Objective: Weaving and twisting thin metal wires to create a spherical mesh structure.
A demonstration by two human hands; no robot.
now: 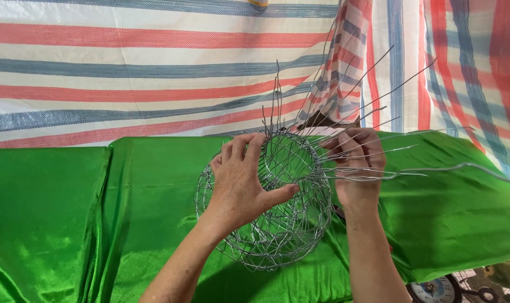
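Basket (277, 224): one, of woven wire mesh, rounded, held up on its side above the green cloth (154, 196) with its open ring facing the camera. Two hands work on it. The left hand (241, 182) clasps the rim, fingers curled over the top and thumb pressed against the ring. The right hand (356, 163) is closed around several loose wire ends (372, 101) that fan up and to the right. At the lower right edge lies one round clock face (434, 290). The shiny green cloth covers the table. Behind hangs a striped tarp (126, 67) in red, blue and white.
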